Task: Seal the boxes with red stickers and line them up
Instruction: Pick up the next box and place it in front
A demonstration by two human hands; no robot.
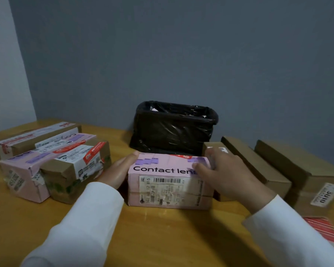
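A pink box marked "Contact lens" [166, 182] stands in the middle of the wooden table [162, 237], with a red sticker [181, 156] on its top. My left hand [118, 170] lies flat against the box's left side. My right hand [229, 170] rests on its top right corner, fingers spread and blurred. At the left, several boxes stand side by side: a brown one with a red sticker [81, 170], a pink one [25, 176] and a long brown one [33, 139] behind. Brown boxes [258, 168] [305, 182] stand at the right without visible stickers.
A bin lined with a black bag [174, 128] stands against the grey wall behind the pink box. A sheet of red-striped stickers [326, 230] lies at the table's right edge. White sleeves cover both my forearms.
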